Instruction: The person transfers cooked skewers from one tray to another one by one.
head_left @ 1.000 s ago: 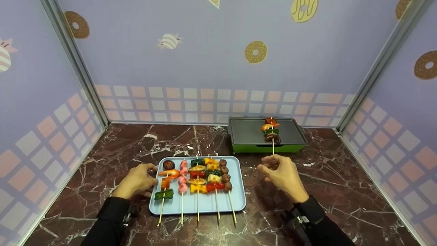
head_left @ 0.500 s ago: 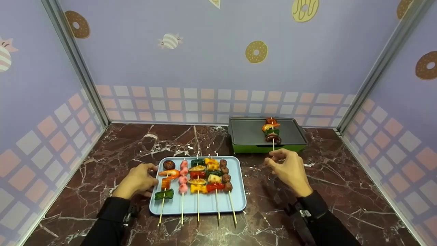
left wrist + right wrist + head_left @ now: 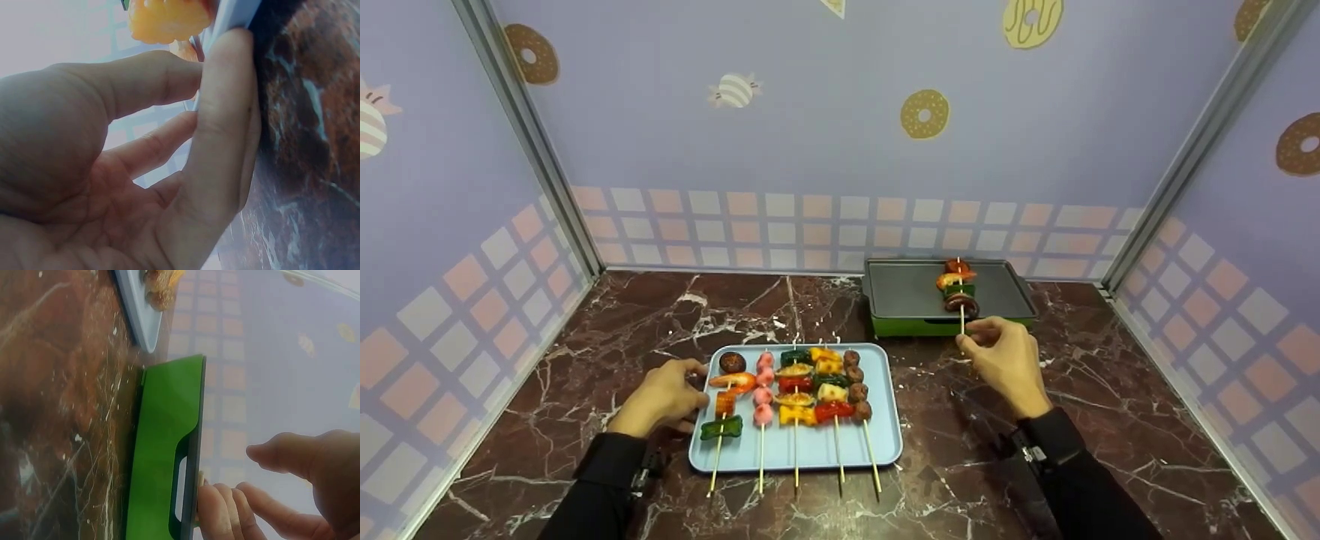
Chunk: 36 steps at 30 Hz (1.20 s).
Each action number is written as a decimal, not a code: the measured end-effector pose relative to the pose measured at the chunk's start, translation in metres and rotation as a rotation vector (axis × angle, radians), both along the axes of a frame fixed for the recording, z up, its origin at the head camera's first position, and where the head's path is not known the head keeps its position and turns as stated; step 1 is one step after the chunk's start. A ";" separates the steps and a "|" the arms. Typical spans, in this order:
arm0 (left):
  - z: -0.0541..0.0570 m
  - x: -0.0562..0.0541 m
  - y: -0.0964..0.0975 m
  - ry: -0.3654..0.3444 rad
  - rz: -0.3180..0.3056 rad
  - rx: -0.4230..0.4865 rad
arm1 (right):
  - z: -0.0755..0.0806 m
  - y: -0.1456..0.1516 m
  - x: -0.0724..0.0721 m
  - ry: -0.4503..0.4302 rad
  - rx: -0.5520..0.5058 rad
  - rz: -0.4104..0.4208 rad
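My left hand (image 3: 664, 397) holds the left rim of the light blue tray (image 3: 810, 450). In the left wrist view, the thumb (image 3: 163, 79) and index finger (image 3: 225, 101) meet at that rim. On the tray lie several food skewers, among them one with pink balls (image 3: 763, 394) and one with brown meatballs (image 3: 856, 390). A mixed skewer (image 3: 958, 289) with shrimp, green pepper and mushroom lies on the grill pan (image 3: 907, 289), its stick pointing towards me. My right hand (image 3: 1009, 364) is at the stick's end; thumb (image 3: 281, 453) and fingers (image 3: 216, 512) stand apart beside it.
The grill pan has a green base (image 3: 163, 410) with a handle cut-out and stands against the back wall. Dark red marble tabletop (image 3: 622, 322) surrounds tray and pan. Patterned panels close off the back (image 3: 810, 150) and both sides.
My right hand has moved a little forward and to the right, up to the stick by the grill pan. My left hand and the tray have kept their place.
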<state>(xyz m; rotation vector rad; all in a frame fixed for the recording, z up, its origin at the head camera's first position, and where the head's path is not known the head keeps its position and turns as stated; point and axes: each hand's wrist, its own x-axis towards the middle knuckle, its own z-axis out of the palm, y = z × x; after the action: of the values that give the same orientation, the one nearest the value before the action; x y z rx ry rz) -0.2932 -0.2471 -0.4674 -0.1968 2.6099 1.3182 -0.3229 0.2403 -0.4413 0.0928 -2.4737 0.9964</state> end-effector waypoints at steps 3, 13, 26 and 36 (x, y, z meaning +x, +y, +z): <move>0.000 0.000 0.000 -0.002 0.000 -0.001 | -0.001 0.003 -0.005 -0.003 0.009 -0.017; -0.004 0.001 0.001 0.003 0.007 0.016 | -0.005 0.007 -0.018 -0.061 -0.056 -0.037; -0.003 -0.001 0.001 0.005 0.016 0.001 | -0.011 0.009 -0.029 -0.139 -0.169 -0.014; -0.002 -0.001 0.001 0.003 0.020 0.010 | -0.012 0.006 -0.038 -0.142 -0.194 0.000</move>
<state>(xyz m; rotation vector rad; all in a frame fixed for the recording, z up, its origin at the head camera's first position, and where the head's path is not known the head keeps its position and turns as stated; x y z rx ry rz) -0.2942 -0.2465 -0.4691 -0.2206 2.6104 1.3387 -0.3609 0.2466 -0.4533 -0.0421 -2.4861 1.2775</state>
